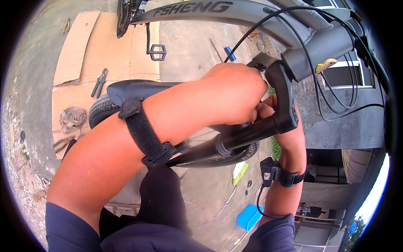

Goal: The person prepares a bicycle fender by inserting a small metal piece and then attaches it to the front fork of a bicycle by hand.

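A grey bicycle frame [193, 11] is in front of me, its black suspension fork [286, 94] sticking out toward my lower left. Behind the fork crown my left hand [240, 90] is closed, with its fingertips turned away, so what it grips is hidden. From the far side of the fork leg [247, 136] comes my right hand [268, 108]; its fingers are bent and meet the left hand's fingertips. The fork leg covers part of it, and I cannot make out what lies between the fingers. Below my left forearm shows a wheel with a knobbly tyre [99, 110] and a dark mudguard [134, 89].
Black cables [320, 94] loop at the right, near a yellow tag [326, 65]. Flattened cardboard [113, 50] lies on the floor under cutters [100, 82], a rag [73, 119] and pliers [63, 143]. A pedal [158, 52], blue cylinder [229, 53], green brush [240, 173] and blue bin [249, 217] also show.
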Demonstrator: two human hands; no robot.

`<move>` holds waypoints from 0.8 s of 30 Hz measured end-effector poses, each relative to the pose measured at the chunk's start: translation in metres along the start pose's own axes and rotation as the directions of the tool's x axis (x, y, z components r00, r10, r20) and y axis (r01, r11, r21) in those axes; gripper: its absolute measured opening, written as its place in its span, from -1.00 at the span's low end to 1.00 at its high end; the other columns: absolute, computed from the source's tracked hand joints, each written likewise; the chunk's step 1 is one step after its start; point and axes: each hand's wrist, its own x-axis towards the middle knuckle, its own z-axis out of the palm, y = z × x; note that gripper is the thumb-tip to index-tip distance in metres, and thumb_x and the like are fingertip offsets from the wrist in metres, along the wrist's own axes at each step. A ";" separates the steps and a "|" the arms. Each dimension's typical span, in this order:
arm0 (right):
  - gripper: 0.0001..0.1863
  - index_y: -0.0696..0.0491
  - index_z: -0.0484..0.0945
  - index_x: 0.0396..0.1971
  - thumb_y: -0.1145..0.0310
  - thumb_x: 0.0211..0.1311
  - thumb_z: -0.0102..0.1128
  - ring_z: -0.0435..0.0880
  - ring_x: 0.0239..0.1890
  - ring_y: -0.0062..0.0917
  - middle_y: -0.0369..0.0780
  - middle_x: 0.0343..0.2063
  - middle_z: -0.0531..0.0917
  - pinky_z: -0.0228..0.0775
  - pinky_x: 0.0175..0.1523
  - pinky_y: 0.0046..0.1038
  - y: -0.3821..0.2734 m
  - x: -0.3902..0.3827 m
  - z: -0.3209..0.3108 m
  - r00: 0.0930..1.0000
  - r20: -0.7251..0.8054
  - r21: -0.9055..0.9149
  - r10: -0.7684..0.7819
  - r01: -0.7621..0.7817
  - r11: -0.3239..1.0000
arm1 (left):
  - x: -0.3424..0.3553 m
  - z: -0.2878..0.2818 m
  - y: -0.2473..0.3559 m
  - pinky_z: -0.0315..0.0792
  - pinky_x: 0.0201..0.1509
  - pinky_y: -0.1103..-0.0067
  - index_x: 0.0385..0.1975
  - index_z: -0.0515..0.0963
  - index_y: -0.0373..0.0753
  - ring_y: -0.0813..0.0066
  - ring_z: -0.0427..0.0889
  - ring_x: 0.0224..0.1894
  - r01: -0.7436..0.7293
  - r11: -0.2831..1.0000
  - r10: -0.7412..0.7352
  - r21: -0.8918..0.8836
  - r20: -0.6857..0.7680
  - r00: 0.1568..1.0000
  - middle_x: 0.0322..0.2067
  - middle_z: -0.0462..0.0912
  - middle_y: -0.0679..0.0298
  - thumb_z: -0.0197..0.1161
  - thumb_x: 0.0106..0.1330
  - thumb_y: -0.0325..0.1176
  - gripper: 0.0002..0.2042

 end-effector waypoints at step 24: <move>-0.67 0.22 0.66 -0.14 0.35 0.13 0.37 0.51 -0.37 -0.73 -0.32 -0.45 0.66 0.41 -0.25 -0.54 -0.014 -0.002 -0.002 0.992 0.023 0.126 0.122 -0.124 0.984 | -0.070 -0.044 -0.021 0.41 -0.30 0.74 -0.26 0.55 -0.27 0.74 0.52 -0.36 0.118 0.440 -0.122 -0.890 0.071 0.990 -0.38 0.60 0.36 0.39 0.11 -0.52 -0.79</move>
